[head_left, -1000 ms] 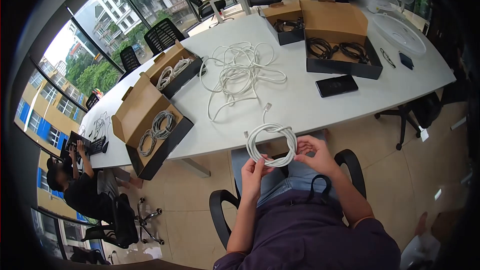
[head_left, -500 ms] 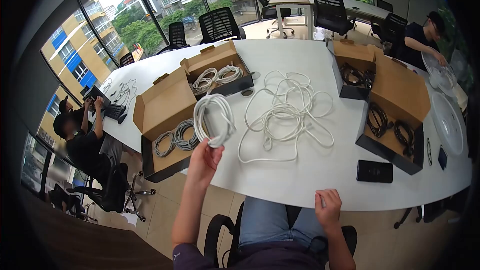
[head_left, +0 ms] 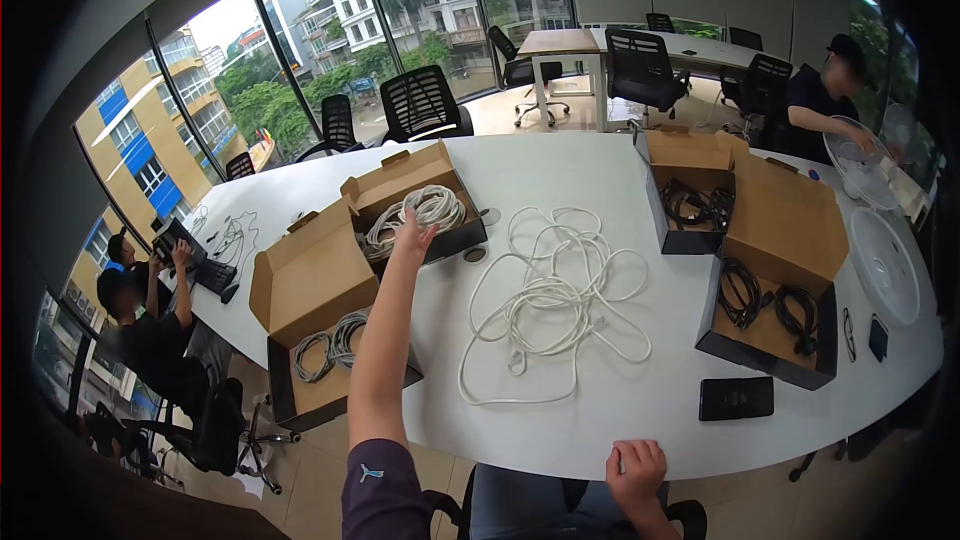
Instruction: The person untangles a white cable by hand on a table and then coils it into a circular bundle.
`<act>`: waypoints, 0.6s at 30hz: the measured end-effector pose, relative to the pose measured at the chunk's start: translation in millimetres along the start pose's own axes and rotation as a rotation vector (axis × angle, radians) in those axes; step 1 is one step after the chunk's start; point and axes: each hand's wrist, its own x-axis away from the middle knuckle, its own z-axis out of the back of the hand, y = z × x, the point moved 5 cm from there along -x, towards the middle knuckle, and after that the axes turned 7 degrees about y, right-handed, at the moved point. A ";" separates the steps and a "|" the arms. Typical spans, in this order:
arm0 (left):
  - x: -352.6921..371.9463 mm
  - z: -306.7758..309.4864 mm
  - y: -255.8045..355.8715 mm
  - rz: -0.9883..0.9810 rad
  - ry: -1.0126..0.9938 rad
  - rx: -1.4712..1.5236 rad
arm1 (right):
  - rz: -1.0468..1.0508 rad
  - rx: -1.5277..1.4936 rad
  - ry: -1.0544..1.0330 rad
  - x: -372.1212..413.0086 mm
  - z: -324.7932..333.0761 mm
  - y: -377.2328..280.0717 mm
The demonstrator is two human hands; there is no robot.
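My left hand [head_left: 412, 238] reaches over the far left box [head_left: 462, 244], closed on a coil of white cable [head_left: 440, 206]. Another white coil [head_left: 380, 232] lies beside it in the box, partly hidden by the hand. Curled at the table's front edge, my right hand [head_left: 637, 470] holds nothing that I can see. A loose tangle of white cable [head_left: 550, 320] spreads over the table's middle. The nearer left box [head_left: 285, 390] contains grey cable coils [head_left: 314, 356], partly covered by my left forearm.
Two boxes with black cables [head_left: 740, 292] stand at the right. Near them lie a black phone [head_left: 736, 399], glasses [head_left: 849, 334] and a clear plastic lid [head_left: 884, 265]. One person [head_left: 835, 110] handles clear plastic at far right; people [head_left: 150, 330] sit at left by a keyboard [head_left: 214, 275].
My left hand has carried the white coil away from me, from above the table into the far left box. My right hand stays curled by the table edge. The view has tilted up.
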 end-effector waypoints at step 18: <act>279.2 -8.2 -24.8 -0.875 -0.424 -0.789 | 0.037 0.015 0.007 1.8 1.7 0.3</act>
